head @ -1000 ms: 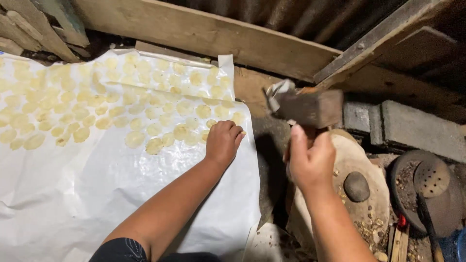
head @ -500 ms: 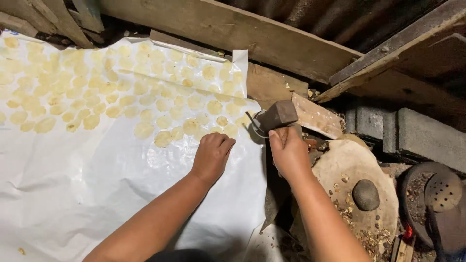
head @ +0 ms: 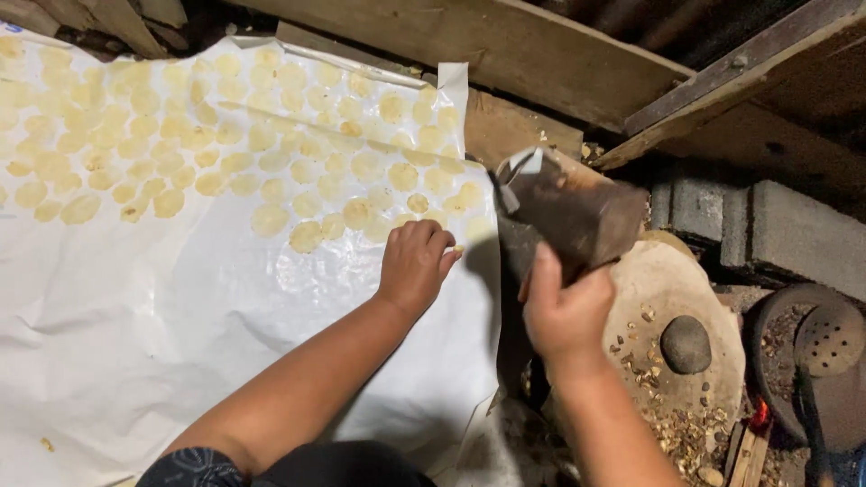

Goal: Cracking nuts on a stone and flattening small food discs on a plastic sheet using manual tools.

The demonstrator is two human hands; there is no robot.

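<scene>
My left hand [head: 417, 262] rests knuckles-up on a white plastic sheet [head: 135, 307], its fingers curled at the near edge of several thin pale yellow discs [head: 271, 219] laid out in rows. Whether it pinches a disc is hidden. My right hand [head: 561, 311] grips a heavy dark brown block [head: 568, 212], raised over the sheet's right edge, with a scrap of white plastic stuck to its top.
A round stone slab [head: 663, 280] with a small dark pebble [head: 686, 344] and crumbs lies to the right. Beyond it are grey concrete blocks [head: 767, 225], a dark perforated ladle in a pan [head: 825, 343], and wooden beams [head: 505, 45] along the back.
The brown block has come down and closer to me in my right hand. My left hand has drawn slightly back toward the near edge of the discs.
</scene>
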